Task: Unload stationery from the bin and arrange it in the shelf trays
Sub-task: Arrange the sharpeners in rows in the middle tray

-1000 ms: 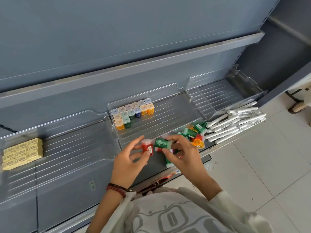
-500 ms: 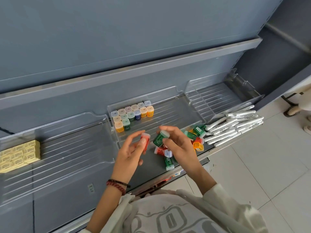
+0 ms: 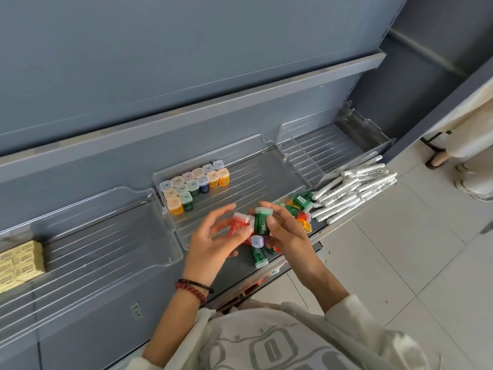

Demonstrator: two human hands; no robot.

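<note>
1. Grey shelving backs the middle tray (image 3: 269,172). Just before its front lip, a green case (image 3: 262,220) is pinched upright, cap up, by the right hand (image 3: 289,233), judged ready for standing.
2. Beside it, a red case (image 3: 238,225) is gripped by the left hand (image 3: 210,243), with the outer fingers spread.
3. Standing cases (image 3: 196,182) are packed into that tray's back left corner, and open floor is left to their right.
4. Loose cases (image 3: 301,206) and white pens (image 3: 354,188) lie off its front right corner, near the shelf edge. A fall is judged possible.
</note>
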